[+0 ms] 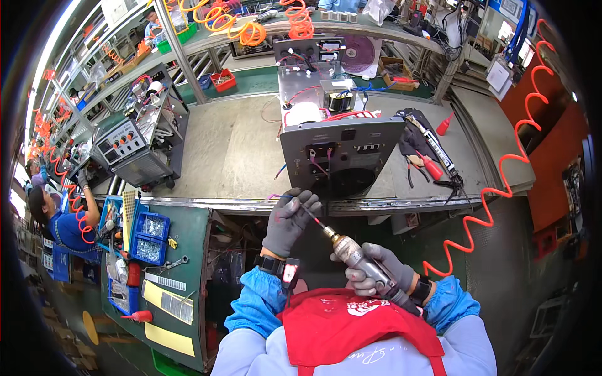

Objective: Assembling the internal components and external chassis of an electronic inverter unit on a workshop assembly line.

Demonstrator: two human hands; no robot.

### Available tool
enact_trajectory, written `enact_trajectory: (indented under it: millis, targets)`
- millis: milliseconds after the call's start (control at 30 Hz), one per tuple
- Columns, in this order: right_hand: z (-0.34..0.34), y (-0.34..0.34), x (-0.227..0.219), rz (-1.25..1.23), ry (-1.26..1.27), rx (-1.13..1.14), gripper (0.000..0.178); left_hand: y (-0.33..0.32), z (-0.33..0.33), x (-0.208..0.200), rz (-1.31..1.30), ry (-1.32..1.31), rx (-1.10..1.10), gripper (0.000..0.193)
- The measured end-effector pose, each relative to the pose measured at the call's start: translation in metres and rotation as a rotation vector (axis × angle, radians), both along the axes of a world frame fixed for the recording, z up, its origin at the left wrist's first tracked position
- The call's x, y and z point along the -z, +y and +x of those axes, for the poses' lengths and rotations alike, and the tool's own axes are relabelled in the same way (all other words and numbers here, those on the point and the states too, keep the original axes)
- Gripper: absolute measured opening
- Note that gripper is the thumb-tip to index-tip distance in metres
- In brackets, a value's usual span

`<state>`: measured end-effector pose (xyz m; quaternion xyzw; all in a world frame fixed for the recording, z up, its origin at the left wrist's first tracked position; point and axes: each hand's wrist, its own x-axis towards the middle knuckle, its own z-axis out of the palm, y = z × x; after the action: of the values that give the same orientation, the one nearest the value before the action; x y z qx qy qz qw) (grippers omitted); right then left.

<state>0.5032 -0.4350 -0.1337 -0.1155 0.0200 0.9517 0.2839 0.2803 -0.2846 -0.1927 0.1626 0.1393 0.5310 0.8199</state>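
Note:
My right hand (pixel 379 271), in a grey glove, is wrapped around a metal-bodied power screwdriver (pixel 352 252). Its long thin bit slants up and left toward my left hand (pixel 290 224), also gloved in grey. The left fingers are curled by the bit's tip, and what they pinch is too small to make out. A thin purple wire (pixel 276 197) shows beside them. Just beyond both hands stands the dark panel (pixel 345 150) of an open machine chassis, with sockets and hanging wires. Behind the panel are a transformer (pixel 339 99) and red wires on the chassis.
On the right of the bench lie pliers (pixel 415 168), red-capped bottles (pixel 433 168) and a dark cloth. A coiled red air hose (pixel 495 194) hangs at the right. Blue screw bins (pixel 150 237) sit on the green side table (pixel 188 282). Another machine (pixel 135 150) stands at left, near a co-worker (pixel 63 216).

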Motion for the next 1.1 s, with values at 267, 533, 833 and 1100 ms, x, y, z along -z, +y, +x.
enact_trajectory:
  millis: [267, 533, 833, 1100]
  targets:
    - [0.005, -0.006, -0.022, 0.296, -0.528, 0.107, 0.048, 0.0, 0.016, -0.028, -0.072, 0.203, 0.018, 0.033]
    - [0.021, -0.01, -0.059, 0.517, -0.765, 0.226, 0.054, 0.024, 0.052, -0.049, 0.387, 1.246, -0.526, 0.038]
    - [0.026, -0.011, -0.051, 0.473, -0.798, 0.206, 0.055, 0.039, 0.074, -0.049, 0.565, 1.656, -0.757, 0.04]
    - [0.021, -0.003, -0.056, 0.51, -0.792, 0.202, 0.056, 0.043, 0.059, -0.053, 0.509, 1.151, -0.548, 0.024]
